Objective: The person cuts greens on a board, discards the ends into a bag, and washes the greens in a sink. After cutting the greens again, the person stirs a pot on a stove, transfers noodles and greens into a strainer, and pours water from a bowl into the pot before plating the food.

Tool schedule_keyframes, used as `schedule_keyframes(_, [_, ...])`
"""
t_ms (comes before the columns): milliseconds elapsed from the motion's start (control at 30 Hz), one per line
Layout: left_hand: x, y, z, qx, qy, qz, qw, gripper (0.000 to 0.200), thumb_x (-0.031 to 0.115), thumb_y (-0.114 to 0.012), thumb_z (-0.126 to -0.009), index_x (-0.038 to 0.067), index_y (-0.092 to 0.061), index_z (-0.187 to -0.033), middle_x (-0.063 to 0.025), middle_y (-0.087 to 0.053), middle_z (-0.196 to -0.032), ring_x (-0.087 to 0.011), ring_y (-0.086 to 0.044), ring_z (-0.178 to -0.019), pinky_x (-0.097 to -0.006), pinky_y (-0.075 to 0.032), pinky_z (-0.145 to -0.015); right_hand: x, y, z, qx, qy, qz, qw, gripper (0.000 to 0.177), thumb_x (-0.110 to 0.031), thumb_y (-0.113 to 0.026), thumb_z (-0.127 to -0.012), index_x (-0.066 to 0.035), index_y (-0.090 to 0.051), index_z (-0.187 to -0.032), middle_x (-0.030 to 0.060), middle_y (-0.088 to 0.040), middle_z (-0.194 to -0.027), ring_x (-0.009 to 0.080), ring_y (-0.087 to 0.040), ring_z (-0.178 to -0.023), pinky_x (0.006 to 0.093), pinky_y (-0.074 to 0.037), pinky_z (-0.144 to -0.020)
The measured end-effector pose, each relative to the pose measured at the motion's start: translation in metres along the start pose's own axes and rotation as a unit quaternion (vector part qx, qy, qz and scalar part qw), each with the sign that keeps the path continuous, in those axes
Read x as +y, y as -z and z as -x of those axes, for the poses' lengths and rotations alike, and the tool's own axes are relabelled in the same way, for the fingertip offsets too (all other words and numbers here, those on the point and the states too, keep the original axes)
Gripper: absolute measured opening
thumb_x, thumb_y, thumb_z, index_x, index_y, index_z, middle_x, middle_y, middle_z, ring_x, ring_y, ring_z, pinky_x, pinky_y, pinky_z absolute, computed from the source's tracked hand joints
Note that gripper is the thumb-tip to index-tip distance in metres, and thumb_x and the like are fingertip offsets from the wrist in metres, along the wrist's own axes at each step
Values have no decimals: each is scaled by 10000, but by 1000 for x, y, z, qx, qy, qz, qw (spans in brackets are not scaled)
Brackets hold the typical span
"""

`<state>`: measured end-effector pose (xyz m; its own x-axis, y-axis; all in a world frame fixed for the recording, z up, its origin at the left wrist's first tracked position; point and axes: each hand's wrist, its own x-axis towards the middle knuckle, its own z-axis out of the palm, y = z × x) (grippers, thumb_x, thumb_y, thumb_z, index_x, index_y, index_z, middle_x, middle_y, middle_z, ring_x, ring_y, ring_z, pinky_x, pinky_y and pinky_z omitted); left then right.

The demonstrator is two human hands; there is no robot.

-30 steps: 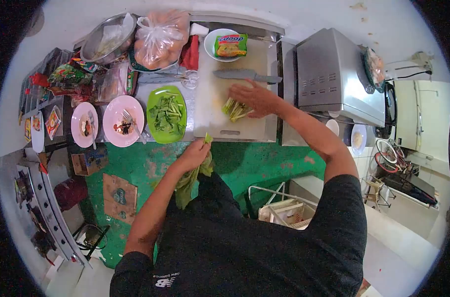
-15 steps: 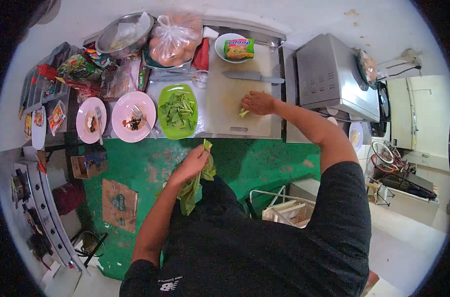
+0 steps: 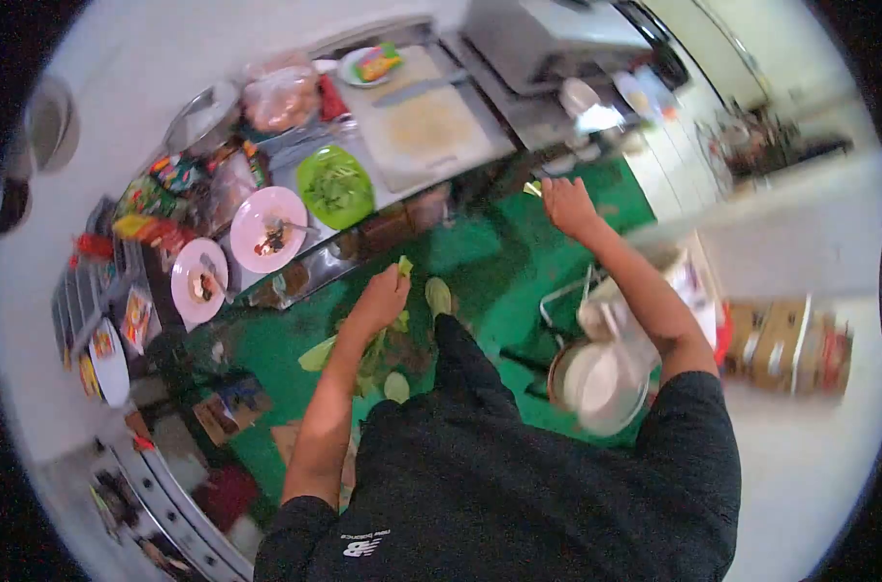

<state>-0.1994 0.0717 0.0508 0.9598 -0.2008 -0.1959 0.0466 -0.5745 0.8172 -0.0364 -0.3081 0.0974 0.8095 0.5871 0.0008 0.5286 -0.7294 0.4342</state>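
Below the counter edge, my left hand (image 3: 383, 296) is closed around a bunch of leafy greens (image 3: 317, 356), whose leaves hang down past the wrist. My right hand (image 3: 569, 206) is out over the floor to the right, its fingers closed on a small pale-green stem piece (image 3: 532, 188). On the counter, chopped greens (image 3: 336, 184) lie in a bright green plate (image 3: 349, 217). Beside it is a cream cutting board (image 3: 426, 136) with a knife (image 3: 420, 88) across its far part.
Two pink plates (image 3: 250, 218) with cutlery and food scraps stand left of the green plate. Behind are a metal bowl (image 3: 203, 116), a plastic bag of round brown items (image 3: 281, 97) and a white bowl (image 3: 349, 68) with a packet. A whitish round container (image 3: 601, 388) stands on the floor at right.
My right hand has left the cutting board and swung right, off the counter, carrying the stem piece. My view has turned to the right. The left hand still grips the greens.
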Motion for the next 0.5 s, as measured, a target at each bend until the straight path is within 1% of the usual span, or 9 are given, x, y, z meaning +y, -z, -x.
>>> schedule_keyframes(67, [-2, -7, 26, -61, 18, -32, 997, 303, 246, -444, -979, -28, -539, -1067, -301, -616, -997, -497, -567, -978, -525, -451, -815, -29, 26, 104, -64, -141, -114, 981, 195, -203, -528, -877, -40, -513, -985, 114, -654, -883, 318, -642, -866, 499, -466, -747])
schedule_keyframes(133, [-35, -29, 51, -60, -82, -52, 993, 318, 243, -447, -980, -26, -541, -1120, -299, -613, -1041, -490, -558, -1023, -515, -451, -844, -68, 25, 206, -123, -251, -188, 942, 218, -212, -531, -884, -20, -506, -983, 140, -660, -907, 344, -644, -888, 522, -470, -755])
schedule_keyframes(267, [-65, -40, 106, -156, -60, -136, 977, 342, 234, -432, -993, -23, -555, -1181, -283, -625, -1036, -468, -580, -1007, -491, -452, -823, -144, 48, 406, -228, -473, -434, 732, 304, -234, -513, -899, 45, -515, -1020, 260, -655, -976, 402, -644, -935, 500, -513, -802])
schedule_keyframes(300, [-78, -40, 116, -207, -60, -181, 959, 359, 249, -414, -1010, -36, -577, -1153, -226, -632, -872, -419, -614, -840, -475, -452, -717, -168, 12, 467, -191, -510, -459, 702, 352, -249, -517, -895, 48, -504, -1083, 262, -656, -975, 411, -639, -911, 502, -505, -789])
schedule_keyframes(367, [-162, -62, 116, -187, -5, -156, 970, 382, 286, -413, -1018, -46, -598, -1053, -141, -556, -692, -321, -578, -639, -462, -421, -596, -215, -55, 589, -106, -574, -503, 637, 468, -281, -524, -886, 55, -483, -1210, 265, -658, -973, 430, -628, -864, 505, -490, -762])
schedule_keyframes(400, [-122, -61, 128, -233, 9, -205, 950, 391, 299, -417, -1017, -48, -596, -1015, -127, -531, -666, -296, -554, -596, -453, -414, -571, -206, 23, 604, -103, -571, -468, 667, 403, -269, -525, -900, 51, -523, -1144, 236, -674, -950, 375, -650, -783, 464, -515, -719])
schedule_keyframes(433, [-77, -59, 145, -274, 25, -254, 927, 405, 312, -420, -1015, -51, -595, -977, -114, -507, -639, -272, -531, -552, -445, -408, -546, -209, 32, 637, -127, -632, -506, 573, 363, -258, -526, -906, 42, -532, -1110, 212, -669, -905, 342, -652, -741, 447, -522, -662])
schedule_keyframes(467, [-89, -69, 147, -269, 15, -249, 930, 410, 321, -422, -1013, -45, -597, -958, -127, -534, -656, -284, -551, -565, -443, -424, -558, -211, 38, 677, -148, -680, -540, 474, 325, -247, -526, -912, 33, -541, -1077, 189, -665, -860, 309, -655, -698, 430, -528, -605])
schedule_keyframes(500, [-110, -74, 150, -264, 9, -244, 933, 416, 330, -423, -1010, -40, -600, -939, -140, -561, -672, -296, -572, -578, -442, -439, -571, -216, 29, 716, -143, -690, -538, 463, 325, -247, -526, -912, 33, -541, -1077, 189, -665, -860, 309, -655, -698, 430, -528, -605])
